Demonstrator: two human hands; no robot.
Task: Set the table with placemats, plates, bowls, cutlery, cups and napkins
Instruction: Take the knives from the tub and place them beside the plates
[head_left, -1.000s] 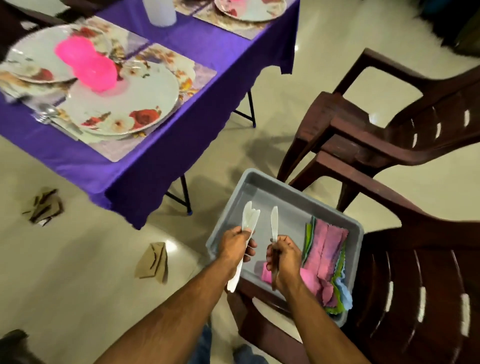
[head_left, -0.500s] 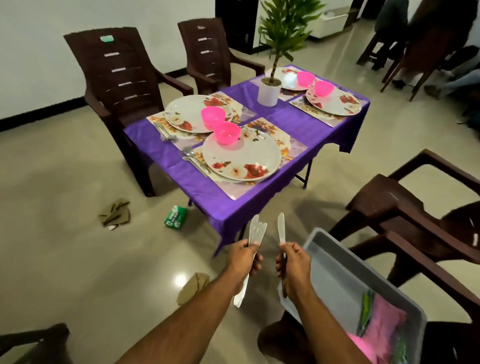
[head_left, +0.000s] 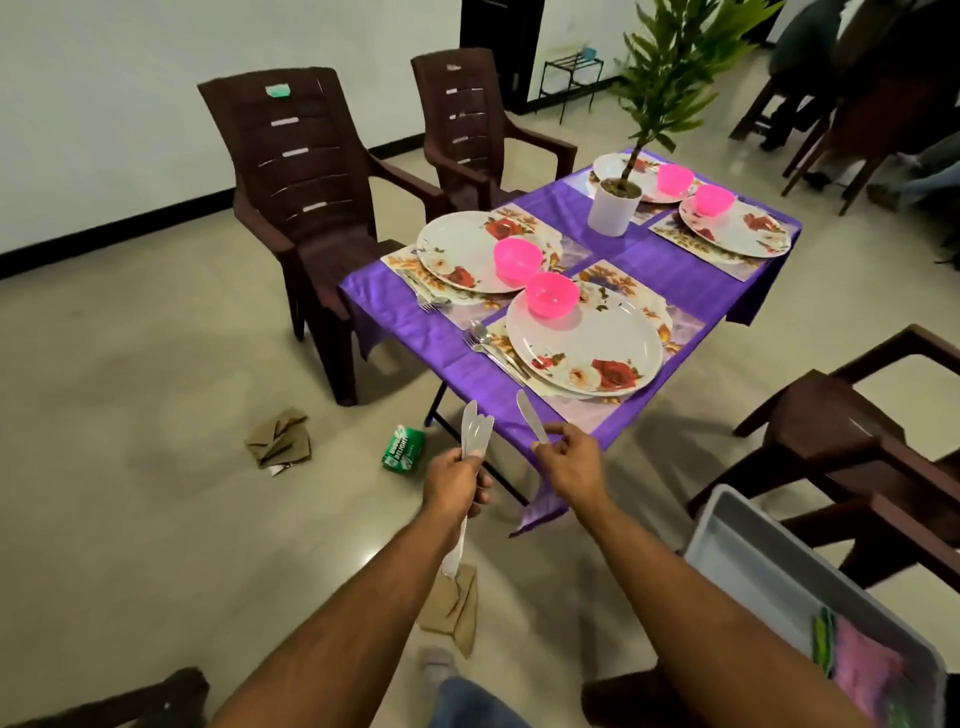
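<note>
My left hand (head_left: 457, 480) grips a bunch of white plastic cutlery (head_left: 474, 431), the tips pointing up. My right hand (head_left: 569, 465) pinches a single white plastic knife (head_left: 531, 415), held just before the near corner of the purple table (head_left: 467, 371). On the table lie several floral placemats, each with a floral plate (head_left: 584, 348) and a pink bowl (head_left: 551, 294). A metal fork and spoon (head_left: 491, 348) lie left of the nearest plate, and another set (head_left: 428, 301) sits by the far left plate. A grey tub (head_left: 753, 561) with coloured napkins (head_left: 862, 670) sits at lower right.
Brown plastic chairs (head_left: 306, 192) stand left of the table and another (head_left: 852, 441) on the right, close to the tub. A potted plant (head_left: 615, 205) stands mid-table. Crumpled brown paper (head_left: 280, 439) and a green packet (head_left: 403, 449) lie on the floor.
The view swung up from the tub to the table. Both hands, holding the plastic cutlery, moved away from the tub toward the table's near corner.
</note>
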